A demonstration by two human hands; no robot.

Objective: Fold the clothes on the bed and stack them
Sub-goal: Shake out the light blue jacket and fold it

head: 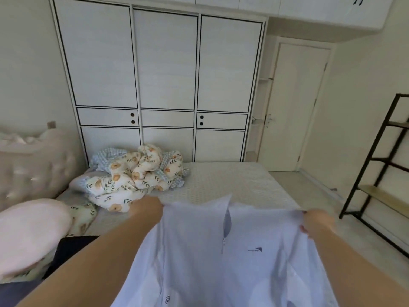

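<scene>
A pale blue zip-neck top (221, 258) with a small dark chest logo hangs spread out in front of me above the bed (232, 180). My left hand (147, 208) grips its left shoulder. My right hand (317, 222) grips its right shoulder. The collar stands up between the two hands, and the lower hem runs out of view at the bottom. A dark garment (73, 251) lies on the bed at my lower left, partly hidden by my left forearm.
A crumpled floral duvet (135, 176) sits at the far left of the bed by a padded headboard (33, 165). A pink pillow (31, 233) lies at the near left. White wardrobes (163, 80) stand behind, a door (294, 107) at back right, a black shelf rack (380, 173) at right.
</scene>
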